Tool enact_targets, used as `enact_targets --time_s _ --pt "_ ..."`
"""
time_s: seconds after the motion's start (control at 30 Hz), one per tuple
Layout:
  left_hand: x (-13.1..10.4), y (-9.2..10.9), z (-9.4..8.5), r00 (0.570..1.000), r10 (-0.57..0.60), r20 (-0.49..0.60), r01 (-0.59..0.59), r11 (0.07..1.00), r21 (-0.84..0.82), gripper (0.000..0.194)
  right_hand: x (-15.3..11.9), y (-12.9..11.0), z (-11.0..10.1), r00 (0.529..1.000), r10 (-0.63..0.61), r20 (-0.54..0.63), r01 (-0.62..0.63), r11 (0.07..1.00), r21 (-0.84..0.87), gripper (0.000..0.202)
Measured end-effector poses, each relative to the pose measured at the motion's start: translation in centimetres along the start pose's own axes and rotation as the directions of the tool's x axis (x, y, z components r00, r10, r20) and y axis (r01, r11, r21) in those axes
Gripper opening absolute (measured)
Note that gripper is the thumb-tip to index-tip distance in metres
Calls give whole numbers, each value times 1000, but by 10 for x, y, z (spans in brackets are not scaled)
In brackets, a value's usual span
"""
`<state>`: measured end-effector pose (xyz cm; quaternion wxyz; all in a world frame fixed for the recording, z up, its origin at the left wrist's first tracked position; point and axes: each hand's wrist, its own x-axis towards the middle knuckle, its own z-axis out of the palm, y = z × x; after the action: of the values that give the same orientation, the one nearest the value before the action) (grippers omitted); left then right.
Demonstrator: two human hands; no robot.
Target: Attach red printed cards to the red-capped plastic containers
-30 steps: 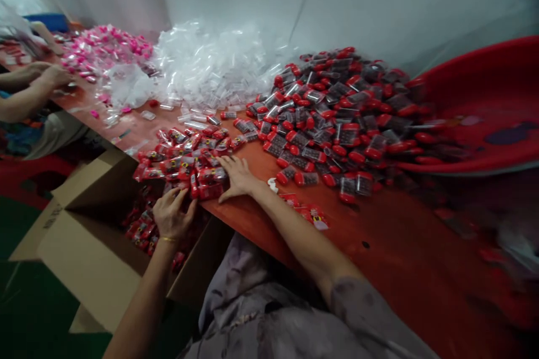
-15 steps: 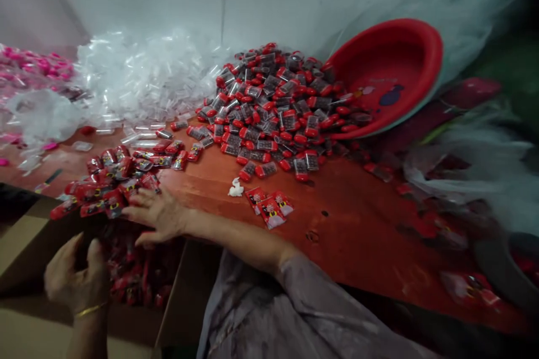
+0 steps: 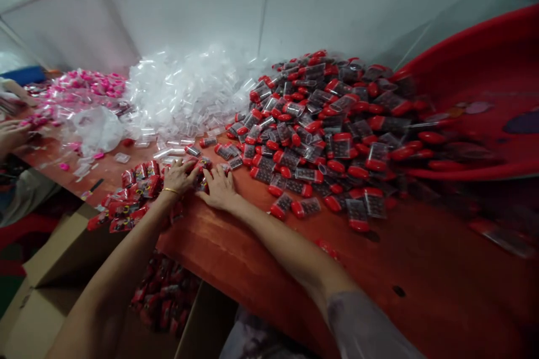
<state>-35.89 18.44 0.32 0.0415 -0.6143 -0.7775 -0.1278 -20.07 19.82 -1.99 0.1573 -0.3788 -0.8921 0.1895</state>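
Note:
My left hand (image 3: 180,177), with a thin gold-coloured bracelet at its wrist, reaches over the tabletop with fingers stretched onto small red wrapped bottles. Just right of it, my right hand (image 3: 219,188) lies with its fingers apart. Between the two hands are a few red wrapped bottles (image 3: 202,164), partly covered by the fingers. More red wrapped bottles (image 3: 138,188) are heaped at the table edge to the left of my left hand. Under that edge, an open cardboard box (image 3: 56,249) holds many red packages (image 3: 166,291).
Small clear bottles with red caps (image 3: 311,118) form a large pile, spilling from a tipped red basin (image 3: 484,78). Clear tubes (image 3: 185,90) and pink parts (image 3: 90,87) are heaped along the wall. Another person's hand (image 3: 12,136) shows at the far left.
My left hand has moved from above the box up onto the table. My right hand has left the wrapped heap and moved right, beside it. The view has shifted left.

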Motion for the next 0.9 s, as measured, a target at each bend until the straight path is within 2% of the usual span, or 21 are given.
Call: enact_targets --time_s 0.07,0.23,0.37,0.5,0.6,0.7,0.77,0.8,0.83,0.87,0.9 --pt "-6 1 2 1000 18 2 -18 999 34 40 -3 -1 4 1000 -20 9 20 1000 -5 74" --pt "-38 -8 -5 984 175 -40 -172 983 66 33 -31 -18 10 994 -74 86 76 997 -24 74" --pt "-79 -27 -15 974 220 -58 -218 976 25 36 -63 -44 20 970 -176 170 184 982 -32 75" --pt "-129 -48 -28 975 203 -88 -203 979 2 41 -91 -68 30 923 -313 223 328 944 -33 77" --pt "-171 -66 -37 985 148 -90 -146 989 34 40 -109 -84 31 855 -479 200 491 871 -13 77" --pt "-210 -89 -42 995 88 -47 -83 992 97 34 -119 -94 25 709 -689 151 689 722 60 66" --pt "-228 -101 -45 998 45 -51 -37 987 158 33 -113 -93 18 647 -756 102 749 655 101 57" --pt "-233 -105 -47 997 18 -74 -5 983 185 34 -106 -90 13 646 -759 79 752 651 103 53" --pt "-235 -105 -49 995 -7 -100 27 980 199 36 -94 -84 7 669 -741 60 736 671 87 51" --pt "-234 -104 -51 991 -30 -129 56 978 199 37 -80 -77 1 697 -715 50 713 699 56 49" --pt "-229 -99 -54 987 -43 -153 71 980 184 38 -62 -68 -5 745 -665 43 666 746 9 45"
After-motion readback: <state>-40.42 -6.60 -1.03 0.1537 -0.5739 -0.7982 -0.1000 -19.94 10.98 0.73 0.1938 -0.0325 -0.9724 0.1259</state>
